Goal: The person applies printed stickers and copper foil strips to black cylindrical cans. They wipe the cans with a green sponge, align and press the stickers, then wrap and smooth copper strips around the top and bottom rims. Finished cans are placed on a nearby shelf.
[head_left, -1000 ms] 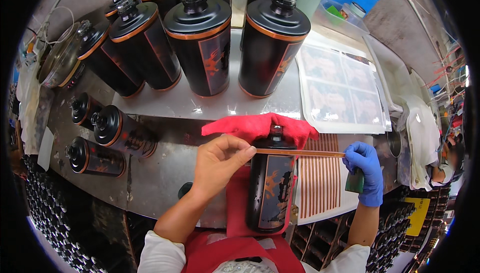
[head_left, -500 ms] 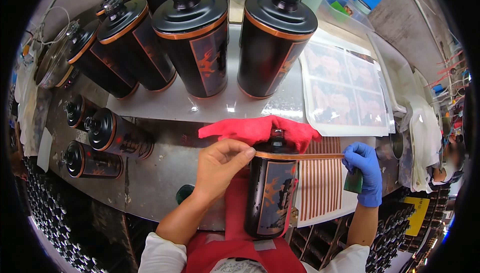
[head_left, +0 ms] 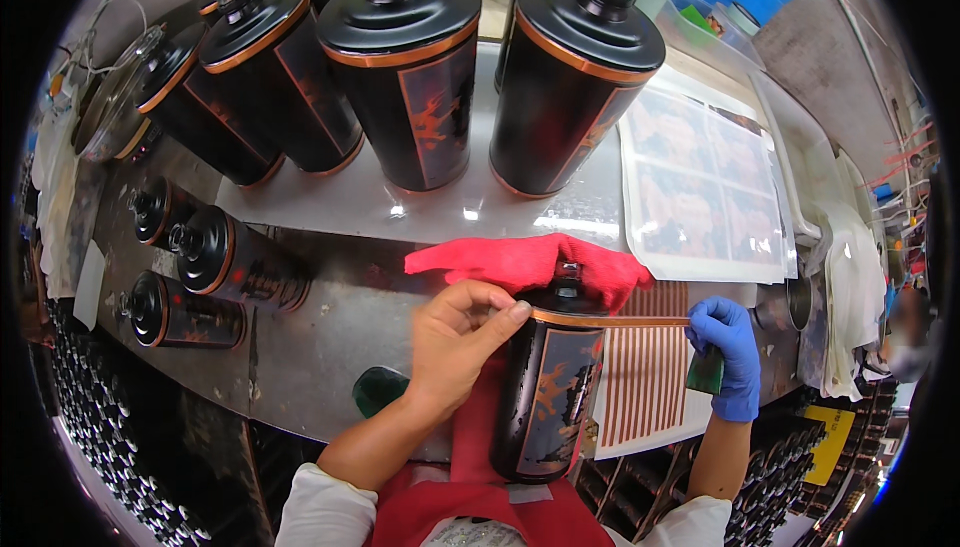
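We note left hand [head_left: 455, 342] fingers pinching copper strip [head_left: 610, 321] onto black bottle [head_left: 548, 397], gloved right hand [head_left: 728, 355] fingers closed gripping strip's end, red cloth [head_left: 520, 259] behind on tabletop [head_left: 330, 322].

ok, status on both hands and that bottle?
Left hand bare, pressing copper strip onto black bottle shoulder. Right hand, blue glove, holds strip's far end taut. Red cloth draped behind the neck.

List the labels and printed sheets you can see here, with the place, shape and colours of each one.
Panel label: on the black bottle between the hands, tall rectangle, dark with orange picture.
Copper strip: thin band from the left hand to the gloved right hand.
Strip sheet: right of that bottle, white with copper stripes.
Picture sheet: behind it, white, with pale brownish pictures.
Upright bottle label: rectangle, dark and orange.
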`<state>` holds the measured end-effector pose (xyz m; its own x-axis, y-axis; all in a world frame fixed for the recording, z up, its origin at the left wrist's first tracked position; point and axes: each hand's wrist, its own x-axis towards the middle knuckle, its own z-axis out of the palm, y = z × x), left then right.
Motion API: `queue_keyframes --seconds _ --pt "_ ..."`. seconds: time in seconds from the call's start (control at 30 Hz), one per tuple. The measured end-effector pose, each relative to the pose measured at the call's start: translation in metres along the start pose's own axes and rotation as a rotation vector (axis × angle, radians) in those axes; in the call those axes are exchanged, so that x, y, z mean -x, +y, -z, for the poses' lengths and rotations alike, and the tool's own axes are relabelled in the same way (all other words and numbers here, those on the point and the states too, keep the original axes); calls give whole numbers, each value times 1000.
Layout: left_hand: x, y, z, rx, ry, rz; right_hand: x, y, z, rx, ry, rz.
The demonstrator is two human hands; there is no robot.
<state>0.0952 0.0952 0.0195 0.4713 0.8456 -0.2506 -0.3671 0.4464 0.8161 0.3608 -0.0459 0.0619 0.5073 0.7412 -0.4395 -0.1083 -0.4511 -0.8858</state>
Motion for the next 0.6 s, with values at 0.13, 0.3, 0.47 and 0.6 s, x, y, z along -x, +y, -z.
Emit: queue_keyframes --seconds 0.13,0.3,0.47,0.6 --pt "5 -10 1 248 40 121 -5 5 2 -12 -9 6" --pt "6 -10 -17 416 143 176 -11 11 1 -5 -32 5" --pt "5 -19 -14 407 99 153 -16 15 1 -11 -43 -2" --pt "6 -23 -12 397 96 131 -19 19 -1 -42 -55 0"
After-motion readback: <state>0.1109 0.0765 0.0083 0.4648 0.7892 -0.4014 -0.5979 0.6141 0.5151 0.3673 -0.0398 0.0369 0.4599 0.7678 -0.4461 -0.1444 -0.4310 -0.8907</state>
